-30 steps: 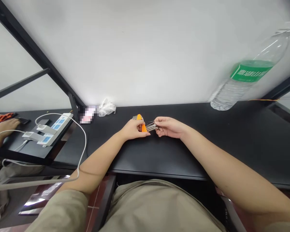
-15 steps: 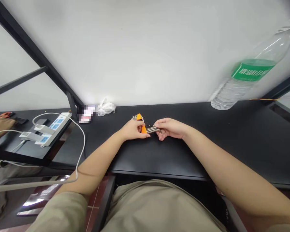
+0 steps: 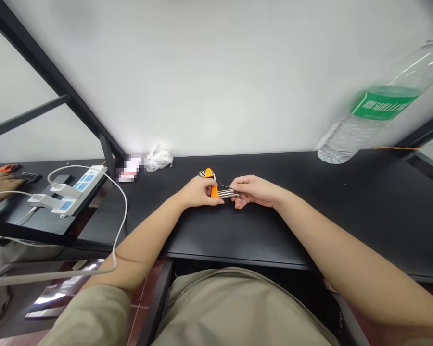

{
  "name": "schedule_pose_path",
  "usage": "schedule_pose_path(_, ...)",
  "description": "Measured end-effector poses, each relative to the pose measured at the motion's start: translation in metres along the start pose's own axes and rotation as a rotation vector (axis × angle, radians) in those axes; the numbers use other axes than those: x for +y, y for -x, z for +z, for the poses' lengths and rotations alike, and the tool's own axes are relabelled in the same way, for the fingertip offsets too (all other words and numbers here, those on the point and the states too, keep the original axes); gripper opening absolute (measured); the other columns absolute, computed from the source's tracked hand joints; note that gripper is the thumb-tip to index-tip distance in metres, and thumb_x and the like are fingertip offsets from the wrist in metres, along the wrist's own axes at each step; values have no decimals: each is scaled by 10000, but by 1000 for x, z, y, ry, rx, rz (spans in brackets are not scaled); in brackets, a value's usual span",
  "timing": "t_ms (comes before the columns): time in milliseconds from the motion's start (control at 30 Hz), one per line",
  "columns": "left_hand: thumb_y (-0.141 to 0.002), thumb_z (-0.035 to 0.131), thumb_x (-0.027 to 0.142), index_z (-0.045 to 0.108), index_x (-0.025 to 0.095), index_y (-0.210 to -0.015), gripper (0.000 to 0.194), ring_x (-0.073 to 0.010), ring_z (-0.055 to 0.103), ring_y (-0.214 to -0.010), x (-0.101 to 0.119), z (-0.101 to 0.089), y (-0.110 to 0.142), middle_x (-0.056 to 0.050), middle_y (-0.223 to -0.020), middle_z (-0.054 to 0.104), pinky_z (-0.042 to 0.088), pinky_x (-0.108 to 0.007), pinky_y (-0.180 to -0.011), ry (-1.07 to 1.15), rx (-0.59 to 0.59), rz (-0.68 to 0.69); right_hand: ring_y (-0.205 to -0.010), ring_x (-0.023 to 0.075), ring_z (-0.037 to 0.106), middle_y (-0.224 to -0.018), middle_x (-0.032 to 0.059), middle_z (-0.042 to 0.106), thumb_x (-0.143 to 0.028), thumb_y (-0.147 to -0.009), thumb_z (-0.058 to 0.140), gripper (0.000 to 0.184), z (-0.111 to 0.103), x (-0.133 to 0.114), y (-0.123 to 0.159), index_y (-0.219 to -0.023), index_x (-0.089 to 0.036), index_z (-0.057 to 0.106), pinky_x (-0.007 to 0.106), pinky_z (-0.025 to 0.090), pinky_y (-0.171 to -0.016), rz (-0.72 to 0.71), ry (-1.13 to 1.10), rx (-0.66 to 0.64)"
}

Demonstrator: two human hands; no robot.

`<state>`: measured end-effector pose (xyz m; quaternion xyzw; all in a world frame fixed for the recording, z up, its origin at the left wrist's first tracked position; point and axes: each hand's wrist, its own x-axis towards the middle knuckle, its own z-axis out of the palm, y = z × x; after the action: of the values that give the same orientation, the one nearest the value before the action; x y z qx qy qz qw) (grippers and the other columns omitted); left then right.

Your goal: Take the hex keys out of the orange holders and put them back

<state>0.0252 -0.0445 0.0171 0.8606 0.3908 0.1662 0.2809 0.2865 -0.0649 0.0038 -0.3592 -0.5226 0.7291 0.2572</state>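
Note:
My left hand [image 3: 198, 192] is closed around an orange hex key holder [image 3: 214, 191]. Short bent ends of several keys [image 3: 202, 173] stick out on its far left side. To the right of the holder, several long metal hex keys [image 3: 226, 193] reach toward my right hand [image 3: 250, 191]. Thumb and fingers of that hand pinch a thin dark hex key [image 3: 225, 185], whose bent end points left. The right fingers also cover the tips of the longer keys; whether they press on them is hard to see. Both hands are just above the black table [image 3: 267, 235].
A large water bottle [image 3: 382, 103] with a green label stands at the back right. A crumpled plastic bag [image 3: 159, 157] lies by the wall. At left are a power strip [image 3: 81, 190], a white cable [image 3: 124, 211], a black frame [image 3: 57, 72] and another person's hand [image 3: 2, 186].
My hands and the hex keys keep nearly the same pose. The view has shifted slightly. At far left, the other person's hand has moved off the orange object beside it.

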Motion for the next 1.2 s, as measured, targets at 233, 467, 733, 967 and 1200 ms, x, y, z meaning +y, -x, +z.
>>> schedule_pose_path(233,-699,801,563,651,204,-798,401,-139,533,-620,2,-4,2,17,-688,600,369,-263,-571,-78,-2,37,-459,87,479,-571,-38,537,-536,-931,655,350,10,4,0,-849,-203,582,187,400,-404,-100,153,82)
schedule_pose_path(467,-701,772,614,558,214,-672,454,-146,505,-556,-9,-24,8,15,-630,576,296,-277,-540,-235,-4,-25,-439,65,385,-614,-35,481,-510,-876,734,380,1,8,-6,-778,-204,531,179,281,-340,-9,44,212)
schedule_pose_path(733,-731,721,650,570,211,-720,465,-160,539,-595,-6,-25,7,3,-672,589,304,-284,-561,-258,-34,-68,-354,74,460,-748,62,713,-439,-922,649,289,-12,8,-3,-790,-184,611,222,346,-301,68,287,272)
schedule_pose_path(967,-758,676,693,602,212,-782,487,-177,562,-648,-4,-28,8,-9,-729,618,315,-275,-572,-298,-70,-87,-363,98,503,-743,39,739,-374,-942,535,231,-11,-1,4,-809,-204,618,241,410,-374,172,697,413)
schedule_pose_path(1200,-757,689,689,595,210,-786,488,-172,560,-647,-6,-27,7,-3,-723,614,321,-272,-574,-292,-53,-92,-569,167,596,-704,38,699,-345,-907,520,247,-5,-13,9,-728,-224,640,277,391,-520,217,1168,476)
